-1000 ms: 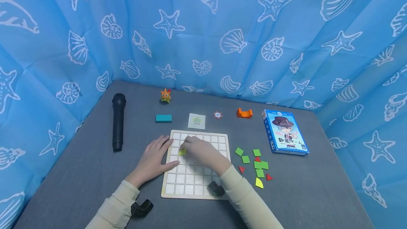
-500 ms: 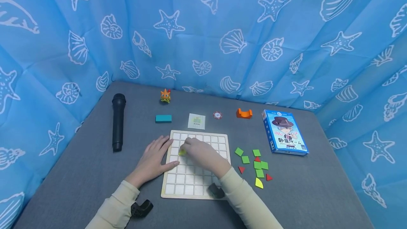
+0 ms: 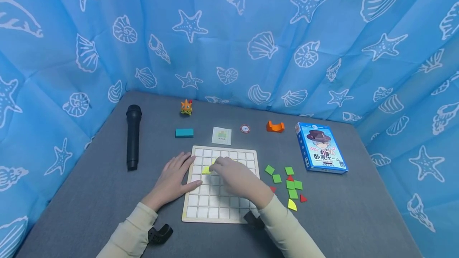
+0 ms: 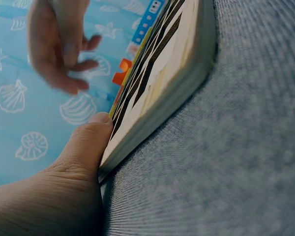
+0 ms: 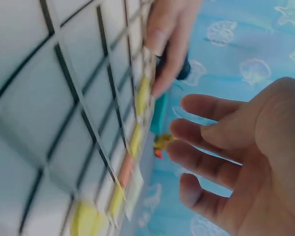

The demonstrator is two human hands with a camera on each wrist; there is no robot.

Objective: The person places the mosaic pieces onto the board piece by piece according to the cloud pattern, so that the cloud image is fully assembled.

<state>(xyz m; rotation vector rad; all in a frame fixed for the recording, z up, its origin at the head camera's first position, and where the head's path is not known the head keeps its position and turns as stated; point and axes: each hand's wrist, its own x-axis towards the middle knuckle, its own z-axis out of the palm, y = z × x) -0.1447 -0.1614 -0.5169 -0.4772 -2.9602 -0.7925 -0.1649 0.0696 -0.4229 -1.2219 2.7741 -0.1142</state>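
Observation:
A white grid board (image 3: 201,212) with a pale wooden rim lies on the grey table. My left hand (image 3: 175,178) rests along its left edge, fingers stretched out; in the left wrist view its thumb (image 4: 86,142) lies against the rim. Over the board's middle hovers my right hand (image 3: 238,178), hiding some squares. Its fingers are loosely bent with nothing between them in the right wrist view. A yellow piece (image 3: 206,170) sits in the grid just left of its fingertips. The right wrist view shows more yellow pieces (image 5: 86,219) and a reddish one (image 5: 125,169) in the grid.
Right of the board lie several green squares (image 3: 290,185), red triangles (image 3: 303,198) and a yellow quarter-round piece (image 3: 292,205). Behind it are a patterned card (image 3: 221,135), teal block (image 3: 184,133), chip (image 3: 245,128), figurine (image 3: 186,107) and orange piece (image 3: 275,126). A microphone (image 3: 133,138) and box (image 3: 320,148) flank it.
My right hand has drawn back to the right from the yellow piece, leaving it in the grid and more plainly visible. The left hand stays in place.

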